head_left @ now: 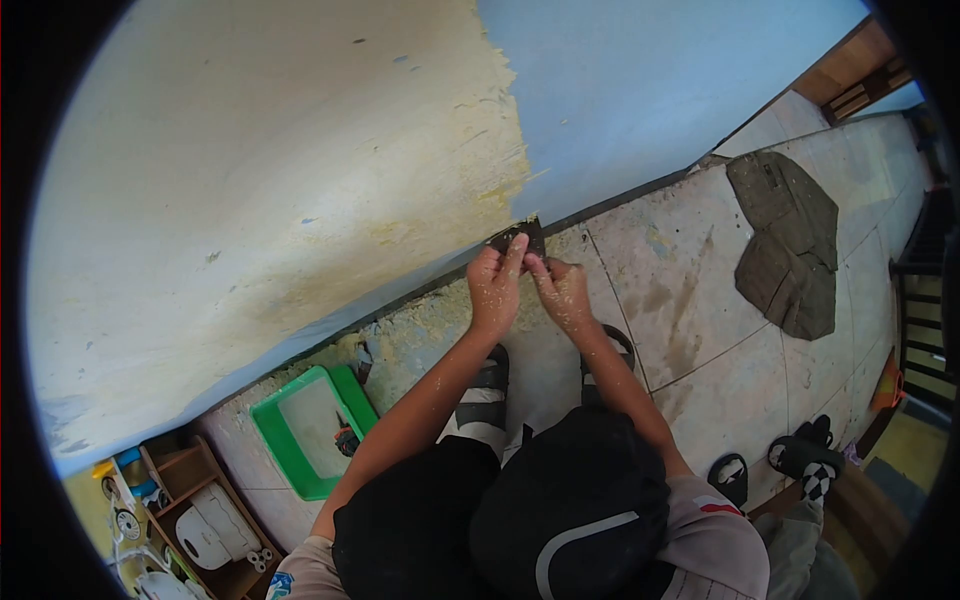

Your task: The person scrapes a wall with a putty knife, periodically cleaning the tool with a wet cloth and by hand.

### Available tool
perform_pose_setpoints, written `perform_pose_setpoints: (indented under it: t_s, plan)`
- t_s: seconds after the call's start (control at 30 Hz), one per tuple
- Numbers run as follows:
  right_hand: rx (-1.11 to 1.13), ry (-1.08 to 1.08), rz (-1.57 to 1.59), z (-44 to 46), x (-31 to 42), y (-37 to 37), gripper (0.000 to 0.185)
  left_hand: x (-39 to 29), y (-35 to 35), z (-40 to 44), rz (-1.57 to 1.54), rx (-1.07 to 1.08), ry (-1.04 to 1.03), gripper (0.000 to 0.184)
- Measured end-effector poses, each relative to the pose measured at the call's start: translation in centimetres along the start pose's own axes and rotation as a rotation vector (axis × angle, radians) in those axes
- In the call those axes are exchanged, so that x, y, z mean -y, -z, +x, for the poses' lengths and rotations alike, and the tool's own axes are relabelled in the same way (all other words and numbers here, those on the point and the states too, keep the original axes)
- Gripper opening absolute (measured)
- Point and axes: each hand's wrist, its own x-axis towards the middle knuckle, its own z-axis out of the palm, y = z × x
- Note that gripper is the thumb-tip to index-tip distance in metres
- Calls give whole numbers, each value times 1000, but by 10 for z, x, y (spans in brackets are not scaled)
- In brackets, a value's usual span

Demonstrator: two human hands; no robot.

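My left hand (495,287) and my right hand (563,292) are side by side at the foot of the wall, both dusted with pale flakes. Between them they grip a dark, flat scraper (532,236), its far edge against the wall just above the floor. My left fingers are stretched along its face, while my right thumb and fingers pinch its near edge. Around this spot the wall has a scraped, pale yellowish area (400,170) with a ragged border. Beside it lies smooth blue paint (640,90).
A green tray (292,478) with an orange-and-black item stands at left, near a wooden shelf (215,470). Paint scrapings (430,325) line the wall base. A brown cloth (785,240) lies on the tiles at right. Another person's sandalled foot (800,457) is at lower right, near a dark railing (922,330).
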Motion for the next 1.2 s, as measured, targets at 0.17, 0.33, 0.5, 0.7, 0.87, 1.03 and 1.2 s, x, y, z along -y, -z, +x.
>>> perform_pose_setpoints:
  t_s: [0.17,0.33,0.5,0.7,0.87,1.03,1.2]
  plan:
    - [-68,15,194,17,43,0,37,-41,-6,2,314,56,-253,31]
    - [-58,-2,166,2,24,-4,39,-11,5,-2,331,-1,-245,40]
    - [-71,-8,222,-5,-8,-22,41,3,6,2,288,-3,-140,45]
    - [-41,5,204,-5,-12,-19,45,-7,1,-3,176,8,-37,40]
    - [-27,-30,245,-6,-15,-22,47,-12,0,-4,132,48,-28,34]
    - [12,-55,223,-1,-1,-10,48,-16,-1,-6,175,17,-71,35]
    - [12,-62,185,-2,13,0,49,-17,-7,-6,96,-14,-7,36]
